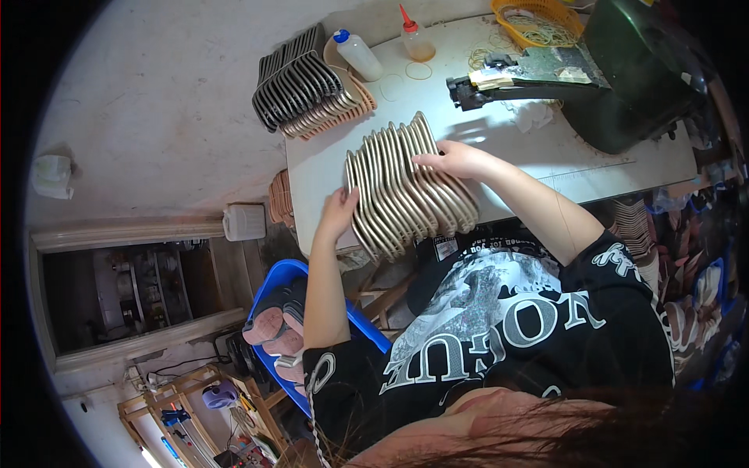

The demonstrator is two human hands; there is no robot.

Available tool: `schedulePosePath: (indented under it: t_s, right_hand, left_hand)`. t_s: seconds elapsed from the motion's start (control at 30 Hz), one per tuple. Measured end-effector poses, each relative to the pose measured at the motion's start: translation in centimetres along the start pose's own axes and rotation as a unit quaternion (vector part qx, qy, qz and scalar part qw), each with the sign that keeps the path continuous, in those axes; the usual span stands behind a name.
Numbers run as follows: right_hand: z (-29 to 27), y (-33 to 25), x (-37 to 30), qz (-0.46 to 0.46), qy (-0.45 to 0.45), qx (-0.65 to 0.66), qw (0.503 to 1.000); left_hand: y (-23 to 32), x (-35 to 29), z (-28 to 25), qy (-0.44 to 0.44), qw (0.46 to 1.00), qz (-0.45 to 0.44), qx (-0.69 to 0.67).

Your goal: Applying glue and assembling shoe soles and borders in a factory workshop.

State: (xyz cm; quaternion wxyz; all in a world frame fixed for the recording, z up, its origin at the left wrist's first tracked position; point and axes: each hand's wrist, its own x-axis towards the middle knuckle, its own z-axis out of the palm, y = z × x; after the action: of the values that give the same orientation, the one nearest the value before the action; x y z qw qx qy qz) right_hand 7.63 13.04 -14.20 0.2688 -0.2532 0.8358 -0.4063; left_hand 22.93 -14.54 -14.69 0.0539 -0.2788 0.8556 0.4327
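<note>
The glossy bronze stack of curved, sole-shaped pieces is grasped between left hand and right hand; even end pressure should be applied against slipping.

Your left hand holds the stack of bronze-edged pieces at eight o'clock, your right hand at two.

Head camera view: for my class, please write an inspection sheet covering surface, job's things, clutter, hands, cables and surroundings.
Surface: white table, green machine at right.
Job's things: bronze-coloured stack of curved pieces at the near edge; dark stack behind, left.
Clutter: blue-capped bottle, red-tipped bottle, loose band, yellow basket.
Hands: left hand and right hand grip the bronze-coloured stack's opposite sides.
Cables: dark cord, lower left.
Surroundings: blue bin of pinkish pieces; white jug.
</note>
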Motion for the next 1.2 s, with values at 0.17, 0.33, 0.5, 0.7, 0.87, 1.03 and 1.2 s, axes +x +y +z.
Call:
schedulePosePath:
  t_s: [0.17, 0.33, 0.5, 0.7, 0.87, 1.03, 1.2]
  right_hand:
    - [2.3, -1.4, -2.2, 0.104, -0.074, 0.447, 0.885]
    - [2.1, -3.1, -4.2, 0.089, -0.141, 0.537, 0.827]
    - [-2.2, -8.4, -6.6, -0.134, -0.092, 0.425, 0.890]
    - [-1.3, -5.4, -6.0, -0.246, 0.102, 0.082, 0.960]
    - [1.5, -3.9, -6.8, -0.273, 0.152, -0.128, 0.941]
    - [-2.6, -8.7, -7.6, -0.197, 0.061, -0.139, 0.969]
    - [-1.7, -6.4, -2.3, 0.027, -0.078, -0.151, 0.985]
  left_hand:
    - [1.6, -4.0, 3.0, -0.013, 0.931, -0.016, -0.365]
    - [1.6, -6.5, 3.5, 0.030, 0.897, 0.053, -0.438]
    - [6.9, -10.6, 0.6, 0.172, 0.865, 0.277, -0.381]
    - [2.5, -9.1, -1.3, 0.118, 0.934, 0.327, -0.078]
    - [1.8, -8.7, 1.8, 0.128, 0.930, 0.241, -0.246]
    - [8.2, -9.9, -0.3, 0.109, 0.931, 0.245, -0.246]
    - [7.5, -3.8, -2.0, 0.067, 0.962, -0.061, 0.259]
